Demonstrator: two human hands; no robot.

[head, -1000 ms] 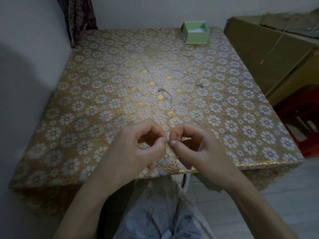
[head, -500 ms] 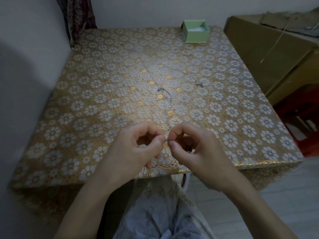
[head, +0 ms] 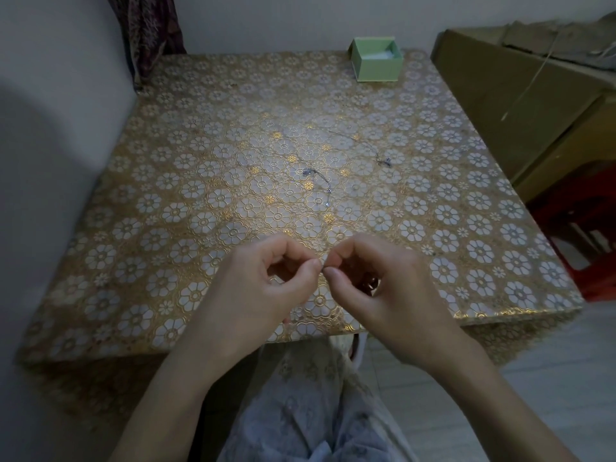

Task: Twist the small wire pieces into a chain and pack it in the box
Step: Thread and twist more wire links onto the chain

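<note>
My left hand (head: 263,288) and my right hand (head: 380,288) meet fingertip to fingertip above the table's near edge, each pinching a small wire piece (head: 322,264) that barely shows between thumbs and forefingers. Farther out on the table lies a thin curved wire piece (head: 318,182) with small beads. Another thin wire piece (head: 373,149) lies to its right. A small open green box (head: 376,63) stands at the table's far edge, right of centre, with something white inside.
The table (head: 166,208) carries a gold cloth with white flowers. A grey wall runs along its left side and a dark patterned cloth (head: 150,31) hangs at the far left corner. A brown cardboard box (head: 520,105) stands to the right, above a red stool (head: 586,238).
Both hands stay together at the same spot. The fingertips have shifted slightly around the wire. The wires and the box on the table have not moved.
</note>
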